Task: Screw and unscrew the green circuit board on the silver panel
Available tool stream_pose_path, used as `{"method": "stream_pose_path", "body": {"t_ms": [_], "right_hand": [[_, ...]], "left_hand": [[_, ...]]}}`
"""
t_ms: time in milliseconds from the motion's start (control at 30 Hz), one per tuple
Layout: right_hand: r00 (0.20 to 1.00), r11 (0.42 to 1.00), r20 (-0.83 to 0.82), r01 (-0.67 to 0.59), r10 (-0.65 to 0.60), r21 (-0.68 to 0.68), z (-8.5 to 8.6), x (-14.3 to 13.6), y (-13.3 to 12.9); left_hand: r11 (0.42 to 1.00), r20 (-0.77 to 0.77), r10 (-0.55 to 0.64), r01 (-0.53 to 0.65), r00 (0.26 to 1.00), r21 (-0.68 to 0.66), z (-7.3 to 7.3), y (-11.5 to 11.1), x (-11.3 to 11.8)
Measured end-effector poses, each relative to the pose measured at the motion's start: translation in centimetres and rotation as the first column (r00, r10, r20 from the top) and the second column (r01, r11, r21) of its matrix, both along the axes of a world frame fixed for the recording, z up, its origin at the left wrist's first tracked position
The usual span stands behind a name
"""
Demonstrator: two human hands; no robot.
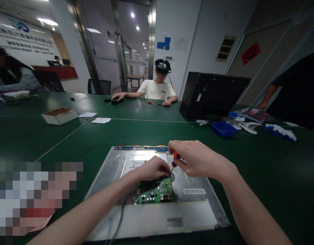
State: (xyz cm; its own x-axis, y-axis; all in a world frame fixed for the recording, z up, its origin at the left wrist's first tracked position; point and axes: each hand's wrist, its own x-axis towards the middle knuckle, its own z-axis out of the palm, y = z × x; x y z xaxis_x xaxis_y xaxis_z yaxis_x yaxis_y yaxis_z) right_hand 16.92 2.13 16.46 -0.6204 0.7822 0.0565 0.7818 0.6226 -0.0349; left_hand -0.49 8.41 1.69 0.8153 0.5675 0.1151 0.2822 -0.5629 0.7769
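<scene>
A silver metal panel [197,207] lies flat in front of me, with a green circuit board [157,192] on its middle and a blue strip board [139,148] along its far edge. My right hand [195,158] grips an orange and black screwdriver [175,158] that points down, its tip at the board's far right corner. My left hand [157,168] is closed beside that tip, over the board's far edge; its fingertips are partly hidden, and what they hold cannot be made out. A grey cable [120,221] runs from the board over the panel's near edge.
Beyond the panel are a blue tray [224,129], a black monitor housing [215,97], a white open box [60,116] and papers [101,120]. A seated person [158,88] faces me across the green table [136,132]. Another person stands at the right.
</scene>
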Motion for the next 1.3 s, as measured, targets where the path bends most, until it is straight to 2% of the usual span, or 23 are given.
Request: {"method": "stream_pose_path", "body": {"t_ms": [200,433,633,833,1067,1300], "right_hand": [[0.995,0.996,0.066,0.069,-0.073,0.064,-0.05,-0.19,0.32],[1.000,1.000,-0.005,-0.018,0.018,0.021,-0.12,0.06,0.01],[0.991,0.990,0.099,0.076,-0.088,0.121,-0.32,-0.50,0.41],[1.000,0.999,0.003,-0.027,0.027,0.028,-0.12,0.06,0.00],[0.991,0.991,0.090,0.086,-0.096,0.105,-0.44,-0.39,0.58],[1.000,1.000,-0.002,-0.012,0.012,0.016,-0.35,0.06,0.28]], "left_hand": [[1.000,-0.002,-0.011,0.011,1.000,0.018,0.20,-0.07,0.01],[1.000,0.012,0.001,-0.001,1.000,-0.008,0.21,-0.16,0.05],[1.000,-0.014,-0.009,0.009,1.000,0.030,0.13,-0.03,-0.03],[1.000,0.003,-0.005,0.005,1.000,0.022,-0.18,0.09,-0.01],[1.000,-0.015,-0.003,0.003,1.000,0.027,0.18,-0.07,-0.05],[1.000,0.000,0.001,-0.001,1.000,-0.008,0.17,-0.12,0.02]]}}
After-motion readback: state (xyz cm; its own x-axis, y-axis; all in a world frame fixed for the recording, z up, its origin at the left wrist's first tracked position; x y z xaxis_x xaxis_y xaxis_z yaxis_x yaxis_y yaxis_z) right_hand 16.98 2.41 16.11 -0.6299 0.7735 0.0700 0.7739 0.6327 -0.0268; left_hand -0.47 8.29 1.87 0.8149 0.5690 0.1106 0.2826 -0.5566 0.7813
